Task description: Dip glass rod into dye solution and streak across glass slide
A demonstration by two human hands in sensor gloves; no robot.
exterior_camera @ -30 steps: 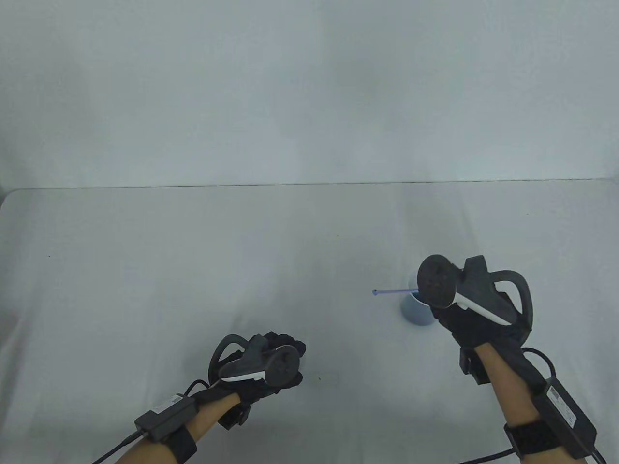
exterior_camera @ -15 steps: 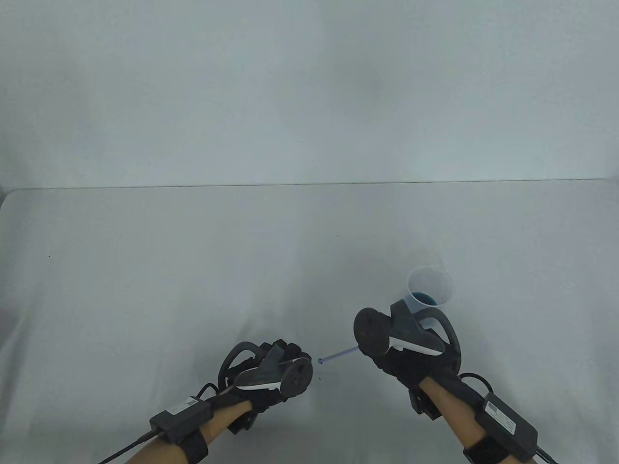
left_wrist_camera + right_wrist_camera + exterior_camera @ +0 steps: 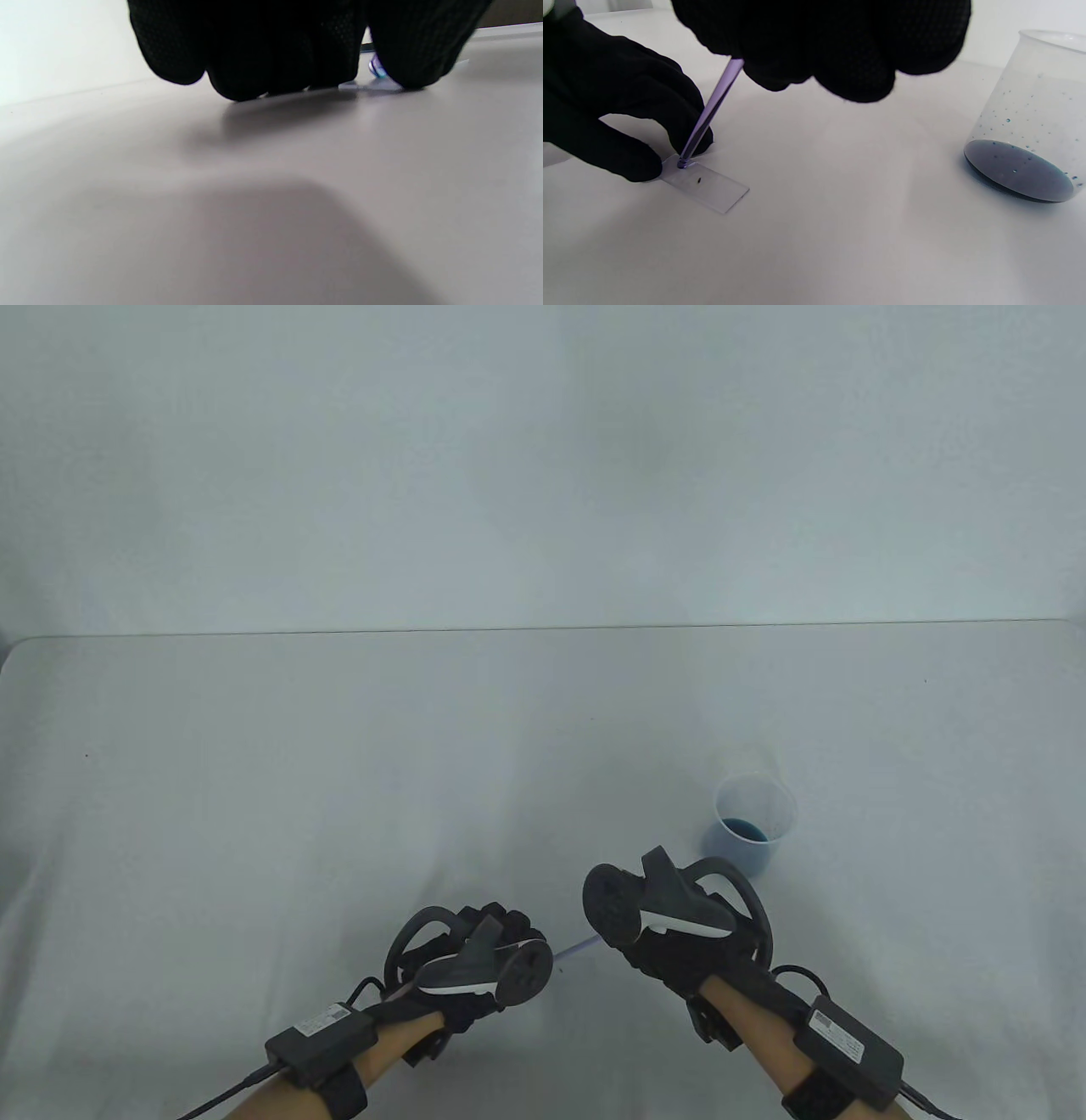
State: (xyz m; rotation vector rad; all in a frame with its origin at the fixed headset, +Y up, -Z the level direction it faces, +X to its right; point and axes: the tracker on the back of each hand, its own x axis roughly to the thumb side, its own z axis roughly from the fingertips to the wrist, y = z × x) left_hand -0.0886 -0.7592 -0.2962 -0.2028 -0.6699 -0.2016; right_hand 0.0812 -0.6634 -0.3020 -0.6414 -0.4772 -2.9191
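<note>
My right hand (image 3: 670, 933) grips a thin glass rod (image 3: 706, 116) that slants down to the left; a short stretch shows in the table view (image 3: 577, 948). The rod's wet tip touches the near end of a clear glass slide (image 3: 706, 184) lying flat on the table. My left hand (image 3: 475, 954) holds that end of the slide down with its fingertips (image 3: 640, 167). In the left wrist view the slide's edge (image 3: 373, 86) and the blue rod tip (image 3: 375, 70) show between the fingers. A clear beaker (image 3: 753, 823) with dark blue dye (image 3: 1018, 171) stands to the right.
The white table (image 3: 339, 780) runs back to a pale wall. A small dark speck (image 3: 699, 179) sits on the slide. The beaker's inner wall carries several blue droplets (image 3: 1022, 123).
My right hand has lifted the rod out of the beaker and carried it left and toward me, down to the slide by my left hand. The left hand shifted slightly right.
</note>
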